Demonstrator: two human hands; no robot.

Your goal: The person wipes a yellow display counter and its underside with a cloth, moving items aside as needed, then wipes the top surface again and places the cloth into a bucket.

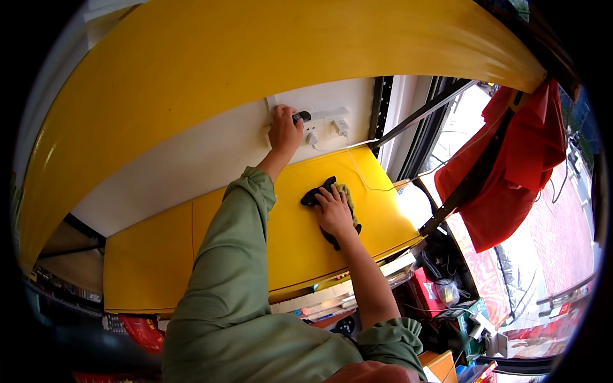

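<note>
My left hand (pixel 285 128) is raised to the white wall (pixel 191 148), its fingers around a small black handheld device (pixel 302 116), perhaps a remote. Most of that device is hidden in the grip. Right beside it, wall sockets hold a white charger (pixel 340 127) and a round white plug (pixel 312 139). Lower down, my right hand (pixel 334 213) lies flat on a crumpled black and olive cloth (pixel 346 192), pressing it against the yellow shelf top (pixel 297 210). Parts of the cloth stick out around the fingers.
A curved yellow upper shelf (pixel 287 43) overhangs the wall. White cables (pixel 357 165) trail from the sockets across the shelf top. On the right, red cloth (pixel 515 167) hangs from a dark metal bar. Below sit a red box (pixel 425 293) and a white power strip (pixel 483 325).
</note>
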